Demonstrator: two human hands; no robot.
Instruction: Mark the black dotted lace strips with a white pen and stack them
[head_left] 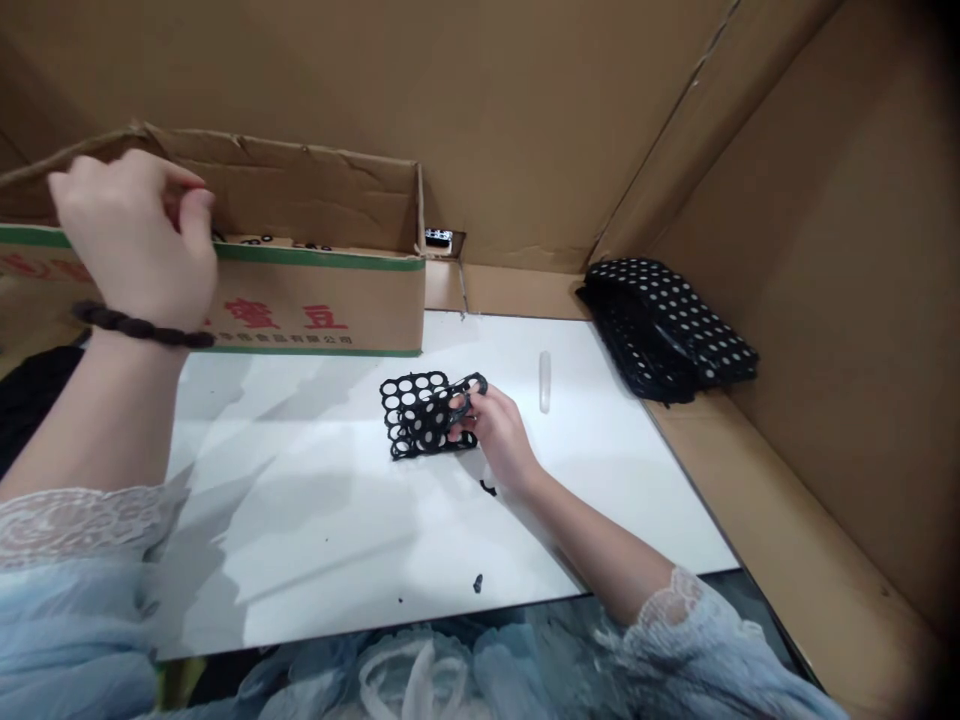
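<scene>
In the head view, my right hand (501, 432) grips the right side of a black sheet with rows of round holes (412, 415), part of it folded over. The sheet's left part rests on the white tabletop. Raised at the left, my left hand (139, 235) is in front of the open cardboard box (322, 300). Its fingers curl in toward the thumb, and whatever they hold, if anything, is hidden. Small black rings (259, 240) show inside the box. A black curved scrap (488, 487) lies just below my right hand.
A clear whitish stick (545, 382) lies right of my right hand. Farther right, a stack of black perforated sheets (667, 325) leans by the cardboard wall (825, 300). A small black scrap (478, 583) sits near the front edge of the white board (337, 540).
</scene>
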